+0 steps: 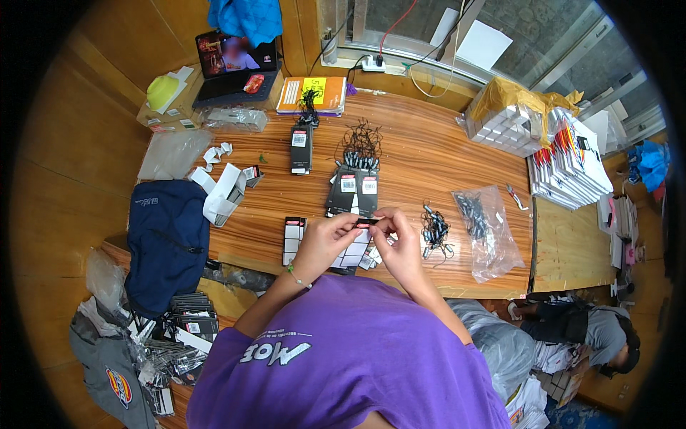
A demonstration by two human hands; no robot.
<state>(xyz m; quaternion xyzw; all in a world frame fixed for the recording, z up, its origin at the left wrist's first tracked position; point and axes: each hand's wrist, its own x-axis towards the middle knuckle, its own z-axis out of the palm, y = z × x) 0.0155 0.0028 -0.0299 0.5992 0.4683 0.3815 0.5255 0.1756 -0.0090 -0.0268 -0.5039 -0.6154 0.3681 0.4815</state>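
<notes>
My left hand (326, 241) and my right hand (397, 243) meet at the near edge of the striped wooden table. Both are closed in a pinch at the top of a black-and-white hang tag (352, 252); my fingers partly cover it. Just left of my left hand lies a stack of similar tags (293, 239). Beyond my fingers sit black hang tags (350, 187) with white stickers, their black cords (361, 146) fanned out behind. To the right of my right hand is a tangled heap of black tag cords (434, 232).
A clear plastic bag (493, 250) of cords and a pair of snips (516, 196) lie right. Farther back are another corded tag stack (301, 149), notebooks (311, 96) and a laptop (236, 68). A navy cloth bag (166, 239) hangs over the left edge. Someone (593, 332) bends at lower right.
</notes>
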